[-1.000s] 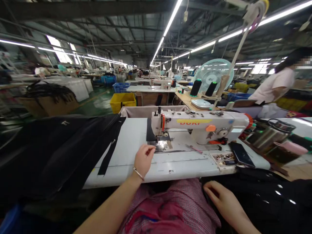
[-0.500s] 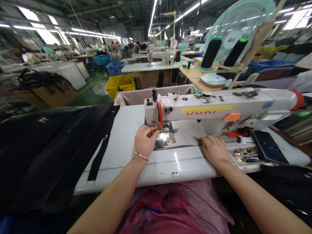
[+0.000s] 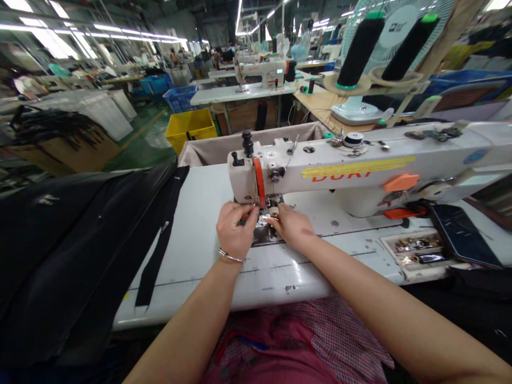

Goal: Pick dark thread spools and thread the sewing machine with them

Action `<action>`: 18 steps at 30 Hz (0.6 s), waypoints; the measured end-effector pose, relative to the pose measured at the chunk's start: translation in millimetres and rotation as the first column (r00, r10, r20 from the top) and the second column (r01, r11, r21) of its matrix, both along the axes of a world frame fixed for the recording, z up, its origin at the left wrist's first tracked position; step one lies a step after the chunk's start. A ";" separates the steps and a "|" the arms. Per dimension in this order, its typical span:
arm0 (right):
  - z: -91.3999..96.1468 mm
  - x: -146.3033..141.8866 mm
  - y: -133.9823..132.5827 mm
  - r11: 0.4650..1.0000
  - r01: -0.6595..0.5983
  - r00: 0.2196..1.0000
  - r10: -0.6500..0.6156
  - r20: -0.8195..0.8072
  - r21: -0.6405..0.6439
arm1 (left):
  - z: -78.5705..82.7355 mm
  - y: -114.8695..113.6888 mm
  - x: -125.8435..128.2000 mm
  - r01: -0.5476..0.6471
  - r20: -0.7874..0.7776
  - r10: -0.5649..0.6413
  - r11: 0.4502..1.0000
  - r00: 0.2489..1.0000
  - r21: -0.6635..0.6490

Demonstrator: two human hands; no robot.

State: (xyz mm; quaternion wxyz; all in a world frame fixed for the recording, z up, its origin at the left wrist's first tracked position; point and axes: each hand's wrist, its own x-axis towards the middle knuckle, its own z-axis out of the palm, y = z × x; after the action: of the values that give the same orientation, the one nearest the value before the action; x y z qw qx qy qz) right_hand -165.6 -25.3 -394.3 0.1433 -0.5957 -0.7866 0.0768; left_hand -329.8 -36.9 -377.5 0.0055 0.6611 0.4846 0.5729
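A white sewing machine (image 3: 352, 170) stands on a white table (image 3: 208, 266) in front of me. Both my hands meet at the needle area under its head. My left hand (image 3: 235, 230), with a bracelet at the wrist, pinches its fingers together just left of the presser foot (image 3: 267, 209). My right hand (image 3: 291, 226) reaches in from the right, fingers curled and pinched at the same spot. What the fingertips grip is too small to make out. The shiny needle plate (image 3: 262, 234) lies between the two hands.
Black fabric (image 3: 80, 245) with a hanging strap covers the table's left side. A small tray of metal parts (image 3: 416, 250) and a dark phone (image 3: 460, 234) lie at the right. Two black thread cones (image 3: 360, 45) and a fan stand behind. Yellow bin (image 3: 190, 125) beyond.
My right hand rose from my lap, passed over the table right of the needle, and now meets my left hand at the presser foot. The camera has leaned closer to the machine.
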 end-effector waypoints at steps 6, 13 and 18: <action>-6.9 -3.6 8.5 0.999 -0.017 1.000 0.018 -0.022 0.037 | -0.2 1.9 -0.7 0.016 0.018 -0.017 1.000 1.000 0.025; -14.4 -7.1 9.4 0.999 -0.020 0.997 0.023 -0.068 0.042 | -1.2 0.9 -1.1 0.028 0.026 -0.029 0.999 0.999 0.025; -14.0 -11.4 11.6 0.999 0.002 0.997 0.002 -0.083 0.039 | -1.4 0.9 -0.3 0.032 0.033 -0.032 0.999 0.999 0.010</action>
State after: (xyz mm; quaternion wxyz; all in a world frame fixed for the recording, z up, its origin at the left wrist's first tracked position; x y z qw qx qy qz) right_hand -177.0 -13.7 -408.3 0.1875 -0.5891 -0.7813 0.0859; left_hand -330.1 -36.0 -378.9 0.0196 0.6593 0.4711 0.5857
